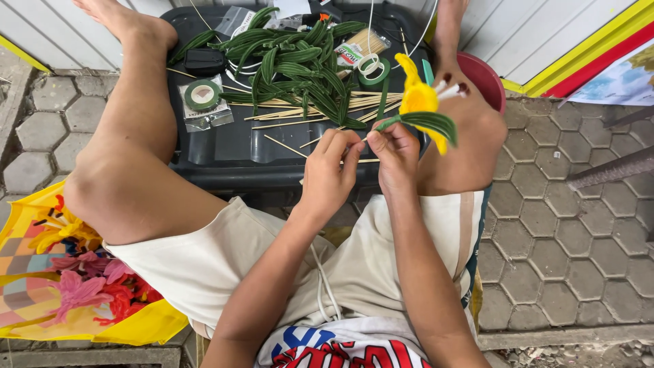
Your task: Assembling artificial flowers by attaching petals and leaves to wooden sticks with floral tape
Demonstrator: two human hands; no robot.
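Two hands, the left hand [329, 174] and the right hand [395, 157]; one yellow chenille flower [419, 102] with one green leaf [429, 124]; two rolls of green tape [202, 94] [373, 69]; one dark plastic bin lid [225, 146]; one yellow bag [146, 324]; green leaves [293, 65] in a heap too tangled to count

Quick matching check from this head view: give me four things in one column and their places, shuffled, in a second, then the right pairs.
Things:
1. yellow flower
2. roll of green tape
3. pile of green leaves
4. pink and red flowers

Places:
A. in the yellow bag on the ground
B. held up at the right hand, with the left hand beside it
C. heaped at the far middle of the black lid
D. in a clear wrapper on the lid's left part

Pairs: 1-B, 2-D, 3-C, 4-A
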